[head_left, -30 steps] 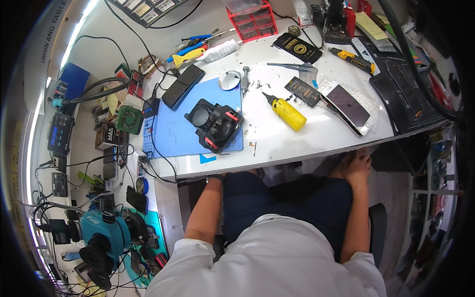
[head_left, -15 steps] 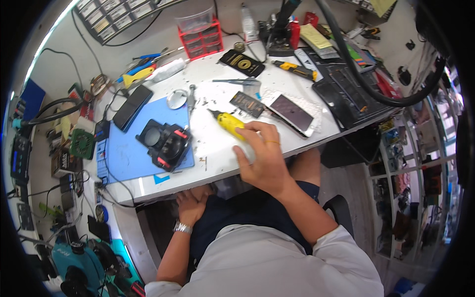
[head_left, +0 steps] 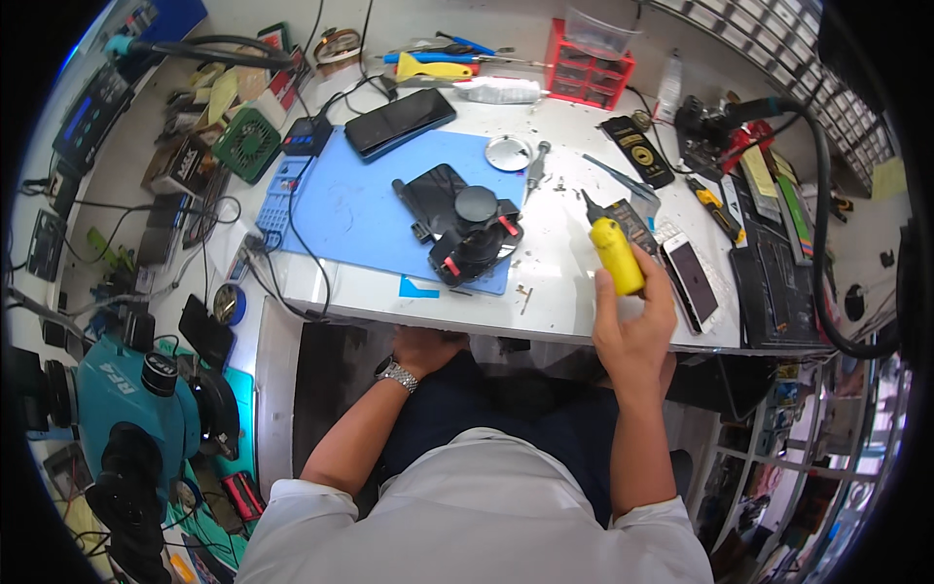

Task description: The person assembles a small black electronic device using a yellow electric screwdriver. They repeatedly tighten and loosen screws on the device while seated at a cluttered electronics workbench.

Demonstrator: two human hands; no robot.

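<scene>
My right hand is closed around a stubby yellow handheld tool with a dark pointed tip, thumb on one side and fingers on the other. The tip points away from me, beside a dark phone-sized part. To its right a white-framed phone lies on bubble wrap. My left hand is low by my lap, partly under the desk edge; its fingers are hidden. On the blue mat a black clamp with red parts sits against a dark phone.
Another dark phone lies at the mat's far edge, near a round silver dish and a grey screwdriver. Tweezers and a black phone-shaped piece lie farther back. A teal microscope stands at the left.
My head has turned left, so the desk has shifted rightward in the picture. My right hand has the yellow tool in its grasp. The left hand's fingers have gone out of sight under the edge.
</scene>
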